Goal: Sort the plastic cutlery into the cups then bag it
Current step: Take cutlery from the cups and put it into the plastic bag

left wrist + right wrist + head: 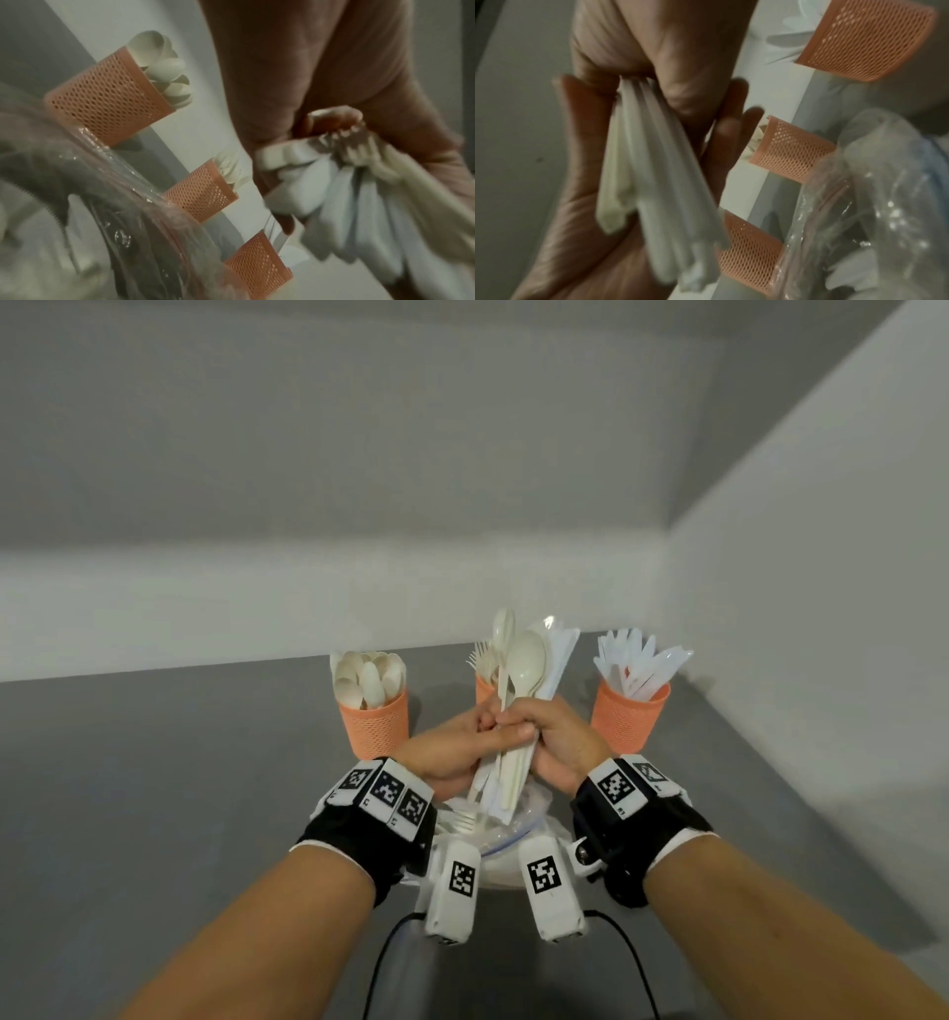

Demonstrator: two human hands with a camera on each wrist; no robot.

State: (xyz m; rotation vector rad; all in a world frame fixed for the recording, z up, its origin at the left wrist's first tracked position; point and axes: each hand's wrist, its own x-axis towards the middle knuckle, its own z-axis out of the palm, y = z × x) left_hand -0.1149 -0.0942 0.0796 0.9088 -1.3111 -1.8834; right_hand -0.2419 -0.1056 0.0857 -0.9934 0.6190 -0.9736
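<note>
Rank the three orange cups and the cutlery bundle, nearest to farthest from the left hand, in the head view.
1. Bundle: gripped by both hands, left hand included.
2. Fork cup: centre, just behind the hands.
3. Spoon cup: left.
4. Knife cup: right, beyond the right hand.

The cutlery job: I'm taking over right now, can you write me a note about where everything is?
Left hand and right hand both grip one mixed bundle of cutlery above the clear bag.
Three orange cups at the back: left cup holds spoons, middle cup forks, right cup knives.
Some forks already lie in the bag.
Left: bag the bundle and the cups' contents.
</note>
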